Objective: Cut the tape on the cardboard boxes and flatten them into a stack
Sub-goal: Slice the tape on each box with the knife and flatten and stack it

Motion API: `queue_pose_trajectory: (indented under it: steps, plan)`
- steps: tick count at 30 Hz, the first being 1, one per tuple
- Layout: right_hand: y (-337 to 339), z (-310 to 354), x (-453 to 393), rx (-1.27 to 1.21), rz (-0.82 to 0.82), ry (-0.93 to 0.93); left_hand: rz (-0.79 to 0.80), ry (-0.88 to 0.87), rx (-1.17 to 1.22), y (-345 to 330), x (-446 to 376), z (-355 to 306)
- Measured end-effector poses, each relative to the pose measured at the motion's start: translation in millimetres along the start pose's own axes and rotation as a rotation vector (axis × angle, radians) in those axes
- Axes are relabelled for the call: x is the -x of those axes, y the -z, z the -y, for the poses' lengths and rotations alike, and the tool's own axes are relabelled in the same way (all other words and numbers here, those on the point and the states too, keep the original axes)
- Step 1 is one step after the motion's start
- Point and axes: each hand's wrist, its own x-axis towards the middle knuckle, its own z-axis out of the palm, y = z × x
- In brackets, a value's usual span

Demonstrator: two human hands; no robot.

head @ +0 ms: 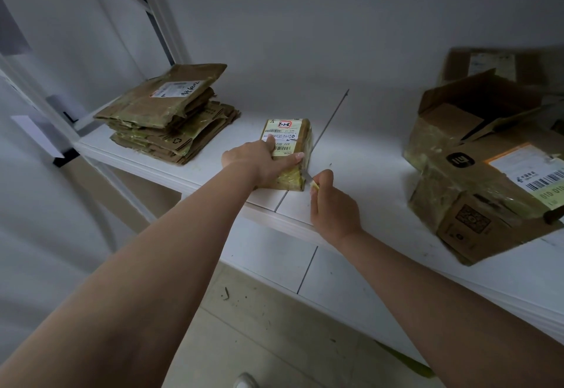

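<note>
Setting: white shelf board against a plain white wall, with pale floor tiles below the near edge; a metal rack frame rises at far left.
Near edge: the board's front lip runs from lower right up toward the left; both forearms cross it from below.
Right hand: fingers curled round a yellow-handled knife, whose short blade meets the near right corner of the small box.
Left hand: fingers spread flat on top of the small box, pressing it down, thumb along the label.
Small box: taped, still closed, lying flat close to the front edge, just left of a thin dark seam in the board.
Small box label: pale yellow shipping label with barcodes; handwritten "3-1-2" ringed in red at its far end.
Open room: bare board lies between the small box and the boxes at right, and also behind it up to the wall.
Right boxes: a taped carton with a square logo, a QR code and a barcoded label reading "010"; behind it an opened box with flaps up.
Flat stack: flattened boxes piled at far left near the shelf's end, well apart from the small box; the top piece carries a white label with handwriting I cannot read, and a recycling mark shows lower down.
</note>
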Motion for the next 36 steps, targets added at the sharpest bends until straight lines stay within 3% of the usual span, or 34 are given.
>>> queue_pose_trajectory:
  steps: [19, 27, 32, 36]
  plan:
    - [4.9, 1.2, 4.0, 0.277, 0.204, 0.045, -0.041, 0.102, -0.063, -3.6, -1.3, -12.0]
    - [7.0, -12.8, 7.3, -0.110, 0.023, -0.105, 0.069, -0.062, -0.145, 21.1, 2.1, 27.4]
    - [9.2, -12.2, 10.9, -0.122, -0.013, -0.072, 0.107, -0.115, 0.092, -1.8, 0.4, 46.8]
    - [9.6, -15.2, 2.0, -0.007, -0.027, -0.049, 0.026, -0.122, 0.046, -27.7, -7.4, 50.1]
